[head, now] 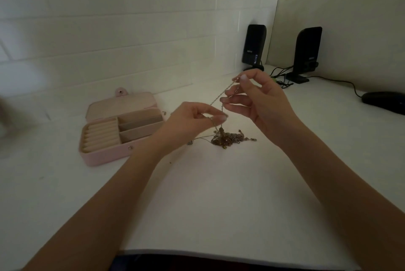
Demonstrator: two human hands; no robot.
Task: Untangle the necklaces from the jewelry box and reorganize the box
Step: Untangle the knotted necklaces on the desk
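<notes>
At frame centre both hands, the left hand (pixel 192 120) and right hand (pixel 258 99), pinch one chain (pixel 219 98) lifted from the tangled necklaces (pixel 230 138) on the worktop (pixel 219 194), right of the open pink jewelry box (pixel 103 156).

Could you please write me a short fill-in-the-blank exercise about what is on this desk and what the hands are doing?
1. The pink jewelry box sits with its lid ____.
2. Both the left hand and the right hand pinch a thin ____.
3. The tangled pile of necklaces lies on the ____, outside the box.
4. Two black ____ stand by the wall at the back right.

Missing words: open; chain; desk; speakers
</notes>
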